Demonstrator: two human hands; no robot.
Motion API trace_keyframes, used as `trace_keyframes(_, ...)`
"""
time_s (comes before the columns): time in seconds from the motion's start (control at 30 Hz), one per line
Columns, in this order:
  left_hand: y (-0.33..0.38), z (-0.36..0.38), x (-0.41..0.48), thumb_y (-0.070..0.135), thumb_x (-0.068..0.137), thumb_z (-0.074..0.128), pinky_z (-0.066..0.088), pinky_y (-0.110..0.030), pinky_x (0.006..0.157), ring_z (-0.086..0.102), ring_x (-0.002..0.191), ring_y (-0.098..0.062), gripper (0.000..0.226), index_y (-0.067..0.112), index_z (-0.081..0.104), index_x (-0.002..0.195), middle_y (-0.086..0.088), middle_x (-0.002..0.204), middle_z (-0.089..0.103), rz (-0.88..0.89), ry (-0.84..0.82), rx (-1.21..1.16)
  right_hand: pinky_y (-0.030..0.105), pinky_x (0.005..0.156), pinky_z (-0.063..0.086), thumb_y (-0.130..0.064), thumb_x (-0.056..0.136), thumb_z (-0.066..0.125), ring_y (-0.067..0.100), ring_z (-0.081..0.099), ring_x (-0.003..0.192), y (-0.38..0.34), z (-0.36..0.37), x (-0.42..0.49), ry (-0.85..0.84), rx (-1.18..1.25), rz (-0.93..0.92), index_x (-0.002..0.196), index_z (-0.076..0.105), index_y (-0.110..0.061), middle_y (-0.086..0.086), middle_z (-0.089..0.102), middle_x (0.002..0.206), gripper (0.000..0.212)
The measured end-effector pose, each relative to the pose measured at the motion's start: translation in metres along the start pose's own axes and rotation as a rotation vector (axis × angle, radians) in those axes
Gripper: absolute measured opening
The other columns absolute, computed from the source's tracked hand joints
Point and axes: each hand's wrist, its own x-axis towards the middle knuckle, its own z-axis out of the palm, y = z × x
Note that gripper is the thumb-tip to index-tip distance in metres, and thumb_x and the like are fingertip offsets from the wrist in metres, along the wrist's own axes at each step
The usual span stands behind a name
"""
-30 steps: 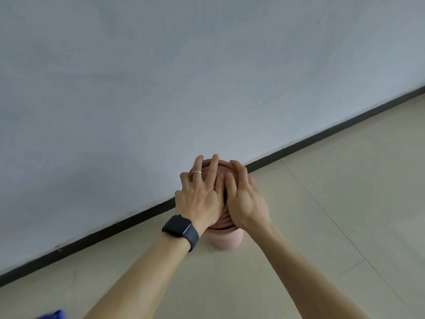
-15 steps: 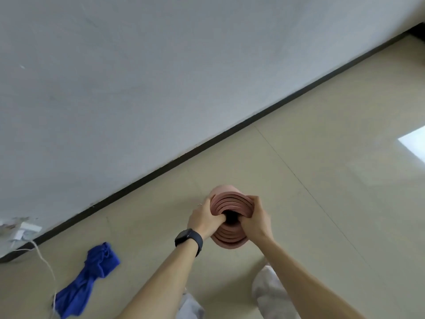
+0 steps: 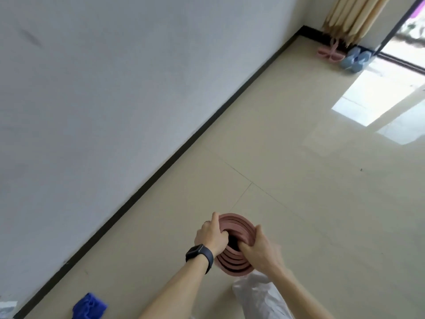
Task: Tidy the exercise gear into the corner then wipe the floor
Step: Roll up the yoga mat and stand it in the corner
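The dusty-pink rolled foam exercise mat [image 3: 232,264] is held end-up over the beige tiled floor [image 3: 299,180]. The left hand [image 3: 210,236] and right hand [image 3: 259,247] clench their fingers over its top rim. It is probably light, soft and prone to unrolling, so grip across the outer layers.

Both hands on the dusty-pink rolled foam mat [image 3: 232,264], seen end-on as a spiral! The left hand [image 3: 210,236], black smartwatch [image 3: 199,253] on its wrist, hooks its fingers into the hollow core, and the right hand [image 3: 259,246] grips the opposite rim. A crumpled blue cloth [image 3: 89,307] lies near the black skirting board [image 3: 184,143]. A pink looped item [image 3: 330,52] and a pale-blue pair of objects [image 3: 355,59] sit in the far corner.
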Motion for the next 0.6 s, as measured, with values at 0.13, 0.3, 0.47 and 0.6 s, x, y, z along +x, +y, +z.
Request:
trace_keyframes(0.13,0.095,0.003,0.013,0.027,0.085,0.047,0.052,-0.039,0.084,0.059,0.101,-0.035,0.055,0.039,0.033,0.137,-0.008,0.120,0.059,0.080,-0.018,0.041,0.032,0.065,0.048,-0.046,0.083,0.054,0.020,0.061,0.074,0.022,-0.088,0.028,0.022,-0.052,-0.023,0.112,0.042,-0.026,-0.005,0.064,0.088,0.038)
trace_keyframes(0.3,0.195,-0.009,0.026,0.027,0.081,0.049,0.052,-0.040,0.085,0.060,0.094,-0.033,0.056,0.052,0.034,0.128,-0.004,0.110,0.061,0.220,-0.017,0.038,0.032,0.080,0.047,-0.035,0.090,0.054,0.026,0.065,0.092,0.034,-0.178,0.048,0.120,0.081,-0.057,0.146,0.029,-0.036,-0.003,0.071,0.112,0.062)
trace_keyframes(0.47,0.287,-0.025,0.066,0.030,0.084,0.055,0.048,-0.034,0.087,0.061,0.097,-0.029,0.057,0.054,0.036,0.132,-0.001,0.108,0.060,0.376,0.087,-0.008,0.032,0.083,0.047,-0.031,0.090,0.055,0.024,0.065,0.101,0.027,-0.266,0.092,0.329,0.144,-0.095,0.145,0.035,-0.043,-0.006,0.071,0.114,0.060)
trace_keyframes(0.6,0.362,-0.036,0.122,0.036,0.087,0.059,0.044,-0.029,0.085,0.060,0.102,-0.021,0.053,0.051,0.039,0.134,0.003,0.111,0.063,0.468,0.126,-0.070,0.032,0.084,0.048,-0.033,0.088,0.059,0.020,0.065,0.102,0.020,-0.344,0.147,0.419,0.120,-0.123,0.142,0.038,-0.046,-0.009,0.070,0.115,0.059)
